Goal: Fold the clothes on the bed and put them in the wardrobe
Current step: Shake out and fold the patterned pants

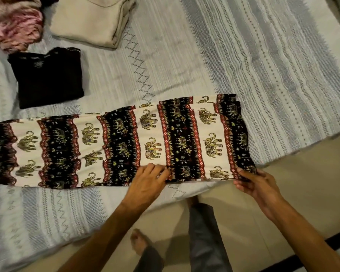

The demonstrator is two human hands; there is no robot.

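A long elephant-print garment (114, 146) in black, cream and red bands lies flat across the bed (263, 65), reaching from the left edge of view to the bed's near corner. My left hand (148, 182) rests on its near edge around the middle, fingers bent onto the cloth. My right hand (253, 182) pinches the garment's near right corner at the bed's edge. Further back on the left lie a folded black garment (47, 77) and a folded beige garment (94, 20).
A crumpled pink patterned cloth (14, 22) sits at the far left corner of view. The bed's striped cover is bare to the right of the folded pile. The tiled floor (302, 183) and my feet and trouser legs (202, 232) show below the bed's corner.
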